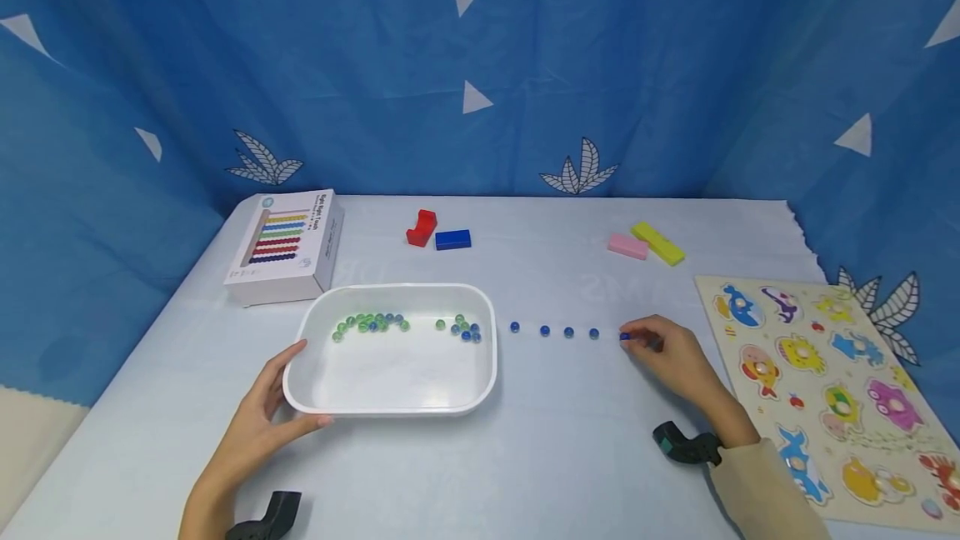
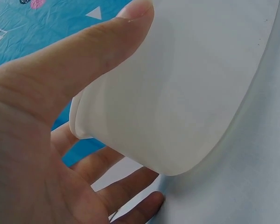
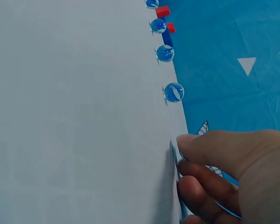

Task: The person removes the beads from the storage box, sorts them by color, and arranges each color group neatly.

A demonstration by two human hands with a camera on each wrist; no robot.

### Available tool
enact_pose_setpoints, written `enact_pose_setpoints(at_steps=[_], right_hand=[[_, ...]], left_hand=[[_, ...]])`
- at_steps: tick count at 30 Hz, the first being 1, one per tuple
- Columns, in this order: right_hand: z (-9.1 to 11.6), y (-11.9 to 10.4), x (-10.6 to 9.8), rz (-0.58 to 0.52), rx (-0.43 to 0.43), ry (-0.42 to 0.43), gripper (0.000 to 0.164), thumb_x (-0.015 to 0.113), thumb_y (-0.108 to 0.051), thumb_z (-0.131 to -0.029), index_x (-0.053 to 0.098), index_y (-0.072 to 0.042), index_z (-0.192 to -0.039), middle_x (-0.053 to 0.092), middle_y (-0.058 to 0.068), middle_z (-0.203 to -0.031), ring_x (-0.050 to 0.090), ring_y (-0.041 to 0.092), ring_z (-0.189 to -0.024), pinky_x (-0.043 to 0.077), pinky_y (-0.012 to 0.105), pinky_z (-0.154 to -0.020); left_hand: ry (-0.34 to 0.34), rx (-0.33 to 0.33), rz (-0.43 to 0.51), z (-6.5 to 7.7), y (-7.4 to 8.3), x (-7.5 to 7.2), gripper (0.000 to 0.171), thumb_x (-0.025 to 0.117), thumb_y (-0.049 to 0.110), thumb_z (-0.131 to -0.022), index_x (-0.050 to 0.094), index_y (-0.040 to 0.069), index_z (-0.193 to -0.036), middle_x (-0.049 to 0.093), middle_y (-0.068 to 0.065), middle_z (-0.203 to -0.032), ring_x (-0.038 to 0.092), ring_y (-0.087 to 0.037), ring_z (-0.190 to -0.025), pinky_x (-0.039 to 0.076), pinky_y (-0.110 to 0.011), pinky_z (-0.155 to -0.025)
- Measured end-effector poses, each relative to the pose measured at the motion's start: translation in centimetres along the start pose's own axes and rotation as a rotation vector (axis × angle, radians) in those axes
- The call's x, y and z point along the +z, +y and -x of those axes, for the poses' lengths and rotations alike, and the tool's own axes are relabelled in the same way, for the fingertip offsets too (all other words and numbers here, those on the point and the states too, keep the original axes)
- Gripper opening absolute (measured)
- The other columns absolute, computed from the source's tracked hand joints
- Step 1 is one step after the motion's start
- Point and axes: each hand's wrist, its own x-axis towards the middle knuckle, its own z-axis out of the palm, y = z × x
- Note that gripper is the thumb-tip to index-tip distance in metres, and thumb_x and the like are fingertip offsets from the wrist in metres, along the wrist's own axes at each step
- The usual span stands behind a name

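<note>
My left hand (image 1: 258,415) grips the near-left corner of a white plastic tray (image 1: 390,408), thumb along its near wall and fingers round its left side. In the left wrist view the thumb lies against the tray's outer wall (image 2: 177,93). Inside are green marbles (image 1: 337,336) and blue marbles (image 1: 466,336), in two loose clusters. On the table right of the tray, several blue marbles (image 1: 568,332) stand in a spaced row. At the row's right end my right hand (image 1: 671,357) pinches a blue marble (image 1: 625,337) between thumb and fingertips; in the right wrist view that marble is mostly hidden.
A boxed bead toy (image 1: 285,248) stands at the back left. Behind the tray lie a red block (image 1: 422,227) and a blue block (image 1: 453,240). Pink (image 1: 627,246) and yellow blocks (image 1: 658,243) lie farther right. A sea-animal puzzle board (image 1: 817,357) lies beside the right arm.
</note>
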Motion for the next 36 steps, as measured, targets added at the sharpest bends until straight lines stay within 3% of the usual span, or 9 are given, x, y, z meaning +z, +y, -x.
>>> enact_pose_setpoints(at_steps=[5, 9, 11, 13, 17, 19, 22, 26, 36], right_hand=[[-0.1, 0.2, 0.4, 0.002, -0.024, 0.031, 0.016, 0.068, -0.011, -0.079, 0.068, -0.012, -0.095, 0.063, 0.000, -0.082, 0.048, 0.004, -0.071, 0.044, 0.017, -0.062], [0.1, 0.4, 0.6, 0.015, -0.035, 0.059, 0.016, 0.069, -0.011, -0.078, 0.069, -0.011, -0.094, 0.064, 0.000, -0.081, 0.048, 0.003, -0.069, 0.044, 0.016, -0.060], [0.2, 0.4, 0.7, 0.025, -0.042, 0.071, 0.016, 0.069, -0.010, -0.078, 0.069, -0.011, -0.094, 0.064, 0.000, -0.081, 0.048, 0.003, -0.069, 0.044, 0.016, -0.060], [0.2, 0.5, 0.8, 0.035, -0.050, 0.081, 0.016, 0.069, -0.011, -0.078, 0.069, -0.011, -0.093, 0.064, -0.001, -0.082, 0.048, 0.003, -0.068, 0.044, 0.016, -0.059], [0.2, 0.3, 1.0, 0.045, -0.062, 0.093, 0.016, 0.068, -0.011, -0.078, 0.070, -0.013, -0.095, 0.063, -0.002, -0.084, 0.047, 0.003, -0.069, 0.043, 0.016, -0.058], [0.0, 0.2, 1.1, 0.044, -0.070, 0.097, 0.017, 0.068, -0.011, -0.078, 0.070, -0.013, -0.095, 0.062, -0.003, -0.085, 0.046, 0.003, -0.069, 0.042, 0.015, -0.058], [-0.1, 0.1, 1.1, 0.042, -0.079, 0.101, 0.017, 0.068, -0.011, -0.079, 0.070, -0.013, -0.096, 0.061, -0.003, -0.084, 0.046, 0.004, -0.069, 0.042, 0.015, -0.057], [-0.2, 0.0, 1.2, 0.040, -0.082, 0.107, 0.017, 0.068, -0.011, -0.078, 0.070, -0.012, -0.095, 0.062, -0.002, -0.083, 0.046, 0.005, -0.069, 0.042, 0.016, -0.057], [0.0, 0.1, 1.1, 0.027, -0.056, 0.098, 0.020, 0.069, -0.010, -0.077, 0.069, -0.010, -0.097, 0.063, 0.002, -0.084, 0.049, 0.007, -0.071, 0.042, 0.016, -0.059]], left_hand=[[-0.004, -0.022, -0.010, 0.0, 0.1, -0.1, 0.096, 0.080, 0.021, -0.067, 0.021, 0.034, -0.141, 0.022, -0.008, -0.149, 0.020, 0.028, -0.113, 0.029, -0.005, -0.100], [-0.009, -0.035, -0.016, -0.1, 0.2, 0.0, 0.096, 0.079, 0.022, -0.067, 0.020, 0.035, -0.141, 0.022, -0.008, -0.149, 0.020, 0.028, -0.112, 0.033, -0.046, -0.103], [-0.011, -0.037, -0.015, -0.1, 0.2, 0.0, 0.096, 0.079, 0.023, -0.067, 0.021, 0.035, -0.141, 0.023, -0.008, -0.149, 0.021, 0.027, -0.113, 0.033, -0.048, -0.103], [-0.015, -0.040, -0.008, -0.1, 0.2, 0.0, 0.096, 0.080, 0.023, -0.067, 0.021, 0.035, -0.141, 0.022, -0.008, -0.149, 0.023, 0.016, -0.126, 0.031, -0.056, -0.099], [-0.020, -0.049, 0.012, -0.1, 0.3, -0.1, 0.096, 0.080, 0.022, -0.067, 0.020, 0.035, -0.141, 0.021, -0.009, -0.149, 0.026, -0.024, -0.136, 0.029, -0.058, -0.100], [-0.019, -0.052, 0.010, -0.1, 0.3, -0.1, 0.096, 0.079, 0.022, -0.067, 0.020, 0.035, -0.141, 0.021, -0.009, -0.150, 0.025, -0.019, -0.137, 0.029, -0.056, -0.101], [-0.013, -0.047, 0.003, 0.0, 0.2, -0.1, 0.095, 0.079, 0.022, -0.067, 0.021, 0.036, -0.141, 0.022, -0.008, -0.149, 0.022, 0.012, -0.129, 0.031, -0.026, -0.109], [-0.002, -0.028, -0.006, 0.0, 0.1, -0.1, 0.095, 0.079, 0.021, -0.067, 0.021, 0.035, -0.141, 0.023, -0.009, -0.148, 0.020, 0.028, -0.112, 0.021, 0.007, -0.086], [-0.003, -0.023, -0.014, 0.0, 0.1, 0.0, 0.095, 0.080, 0.022, -0.067, 0.021, 0.035, -0.141, 0.023, -0.009, -0.148, 0.020, 0.028, -0.112, 0.022, 0.007, -0.085]])
